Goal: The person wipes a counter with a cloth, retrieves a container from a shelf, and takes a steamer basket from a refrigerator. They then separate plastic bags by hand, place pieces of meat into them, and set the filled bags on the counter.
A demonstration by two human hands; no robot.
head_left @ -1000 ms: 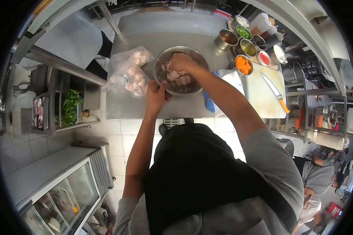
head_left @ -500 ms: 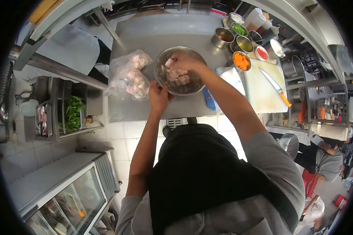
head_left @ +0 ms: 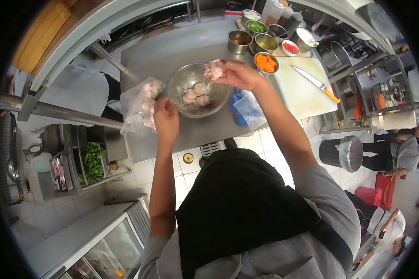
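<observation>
Nearest, left hand (head_left: 166, 119): fingers curled on the near rim of the metal colander (head_left: 179, 81), which partly hides them. Colander: on steel desk (head_left: 205, 128), holding pale raw meat pieces (head_left: 195, 94). Right hand (head_left: 237, 74): raised above the colander's far rim, closed on one meat piece (head_left: 214, 69). Left: clear bag of meat (head_left: 142, 104), contents blurred. Farther: carrot tin (head_left: 266, 63), knife (head_left: 314, 83) on cutting board (head_left: 300, 95).

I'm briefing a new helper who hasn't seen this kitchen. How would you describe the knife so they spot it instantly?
Start at the steel worktable and go to its right end, where a pale rectangular cutting board lies. The knife rests diagonally on that board, beyond the person's right hand. Its bright orange handle and long silver blade set it apart from the round metal containers clustered behind the board.
</observation>
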